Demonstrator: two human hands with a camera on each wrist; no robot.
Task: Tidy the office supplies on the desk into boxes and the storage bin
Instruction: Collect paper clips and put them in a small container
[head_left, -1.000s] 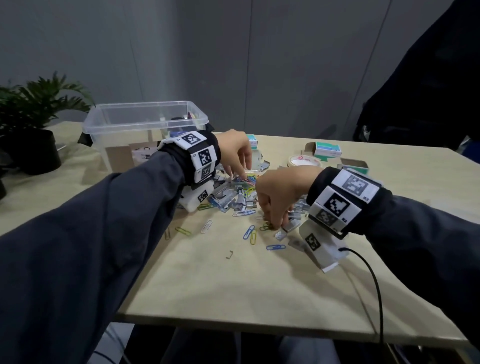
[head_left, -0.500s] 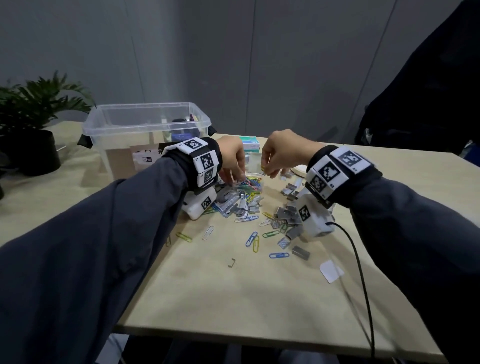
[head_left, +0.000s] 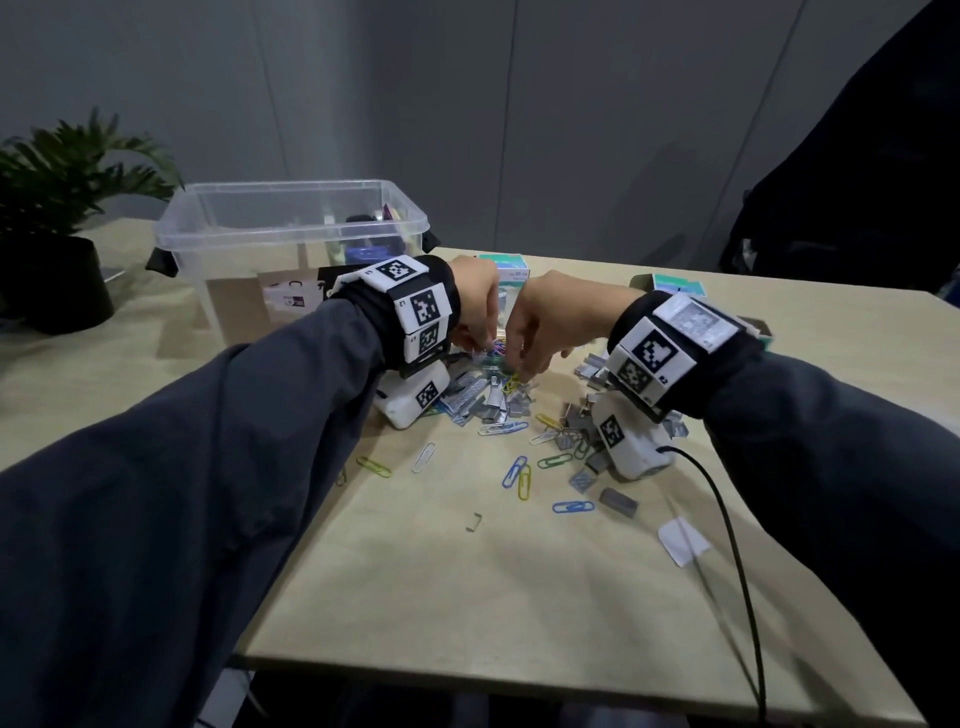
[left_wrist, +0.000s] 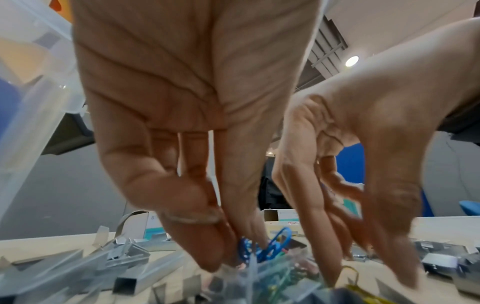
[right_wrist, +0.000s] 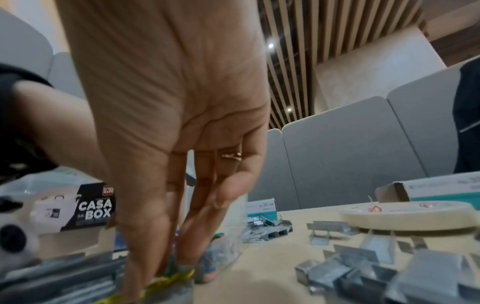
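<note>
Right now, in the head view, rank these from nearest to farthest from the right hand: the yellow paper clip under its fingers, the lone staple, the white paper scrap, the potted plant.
1. Yellow paper clip, at the fingertips of the right hand.
2. Lone staple, toward the near desk edge.
3. White paper scrap, near right; close to the staple's distance, so this ranking is loose.
4. Potted plant, far left.

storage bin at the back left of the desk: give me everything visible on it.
The storage bin is a clear, lidless plastic tub with a thickened rim and a dark clip handle at each end. It stands upright at the desk's back left, behind the left hand, which does not touch it. A black-and-white label on its front reads "CASA BOX" in the right wrist view. Through the wall, a few dark, blue and yellowish items show near its right end; they are too blurred to identify.
</note>
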